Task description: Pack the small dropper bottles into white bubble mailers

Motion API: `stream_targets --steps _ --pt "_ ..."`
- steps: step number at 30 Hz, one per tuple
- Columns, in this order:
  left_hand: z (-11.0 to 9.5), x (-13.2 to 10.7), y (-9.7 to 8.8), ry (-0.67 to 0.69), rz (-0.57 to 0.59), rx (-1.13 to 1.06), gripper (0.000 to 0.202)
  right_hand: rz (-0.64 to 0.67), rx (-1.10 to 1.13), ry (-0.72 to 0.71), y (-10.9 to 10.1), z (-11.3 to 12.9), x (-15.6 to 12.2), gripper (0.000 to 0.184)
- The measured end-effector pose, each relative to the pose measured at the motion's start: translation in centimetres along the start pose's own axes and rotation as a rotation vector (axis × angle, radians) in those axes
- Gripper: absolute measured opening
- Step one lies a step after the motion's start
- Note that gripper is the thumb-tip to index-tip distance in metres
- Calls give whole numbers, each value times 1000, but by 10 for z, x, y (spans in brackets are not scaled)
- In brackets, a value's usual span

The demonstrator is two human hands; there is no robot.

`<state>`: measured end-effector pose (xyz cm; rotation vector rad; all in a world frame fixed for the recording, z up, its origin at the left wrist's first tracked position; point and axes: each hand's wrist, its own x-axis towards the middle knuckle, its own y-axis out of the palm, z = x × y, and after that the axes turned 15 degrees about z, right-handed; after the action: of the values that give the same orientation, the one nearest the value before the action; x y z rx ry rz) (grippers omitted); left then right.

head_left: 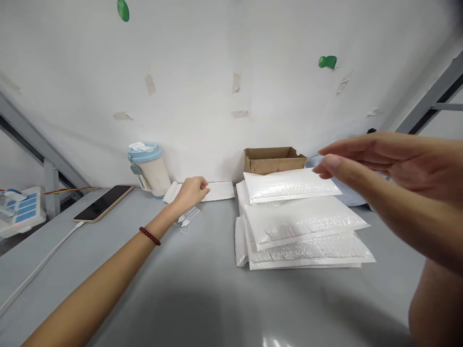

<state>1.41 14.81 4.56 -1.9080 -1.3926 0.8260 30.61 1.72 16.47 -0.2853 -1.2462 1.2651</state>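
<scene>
My left hand (190, 192), a dark red bead bracelet on its wrist, is at the back of the table with its fingers curled closed. It is over a flat white strip (220, 191) lying along the wall; whether it grips anything is hidden. Just below it lie small clear tags with thin white loops (189, 216). My right hand (401, 173) is raised at the right, close to the camera, with its thumb and fingers apart and nothing between them. Nearest to it is an untidy stack of white bubble mailers (307, 221).
An open brown cardboard box (275, 164) stands behind the stack. At the left are a blue-lidded cup (154, 171), a phone (104, 203) with a white charging cable (43, 262), and a white-and-blue case (23, 212). The white wall (195, 62) closes off the grey table's back edge.
</scene>
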Motion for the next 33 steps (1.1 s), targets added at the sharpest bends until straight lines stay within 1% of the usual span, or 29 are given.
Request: stream_targets --steps 1,3,6,8,11,13,14,16,17,19,21,22,23,24,25,26,27,28,30,31,33 --pt "9 0 -3 20 31 84 31 14 12 -26 4 5 0 21" --pt "23 0 -3 60 89 231 31 90 55 -86 13 13 -1 19" --pt "31 6 5 100 134 398 32 247 111 -139 29 19 -4 22" --pt "32 13 9 108 138 480 32 341 122 -130 38 22 -5 22" --pt "28 22 7 114 122 572 31 431 120 -110 47 25 -6 22" --pt "23 21 2 130 94 617 31 469 106 -106 51 26 -5 21" --pt "21 16 0 144 75 636 31 483 98 -109 52 26 -5 20" --pt "20 -3 -2 188 29 669 29 497 83 -121 57 27 -5 19" --pt "21 -17 -2 216 6 682 28 496 78 -133 59 27 -5 19" --pt "29 -55 2 283 -43 700 34 514 76 -164 66 28 -6 19" --pt "42 -100 9 348 -70 703 42 571 82 -209 76 30 -10 19" --pt "49 -122 13 405 -89 703 47 606 88 -237 82 32 -12 18" --pt "54 -143 18 529 -148 690 52 644 95 -256 88 34 -16 18" --pt "57 -160 23 590 -180 680 57 671 104 -269 96 37 -20 20" --pt "56 -175 28 621 -182 688 58 691 117 -278 104 40 -24 24" --pt "53 -186 33 664 -151 709 55 738 138 -278 113 43 -30 30" --pt "47 -194 38 736 -100 736 49 767 164 -277 122 45 -35 34" --pt "39 -198 44 835 -44 762 43 827 193 -268 131 47 -41 37" --pt "22 -198 54 946 67 793 35 936 265 -240 149 48 -51 42" --pt "15 -194 59 966 81 790 33 972 295 -207 157 46 -55 45" --pt "6 -185 68 995 45 728 28 972 369 -120 172 41 -58 50"
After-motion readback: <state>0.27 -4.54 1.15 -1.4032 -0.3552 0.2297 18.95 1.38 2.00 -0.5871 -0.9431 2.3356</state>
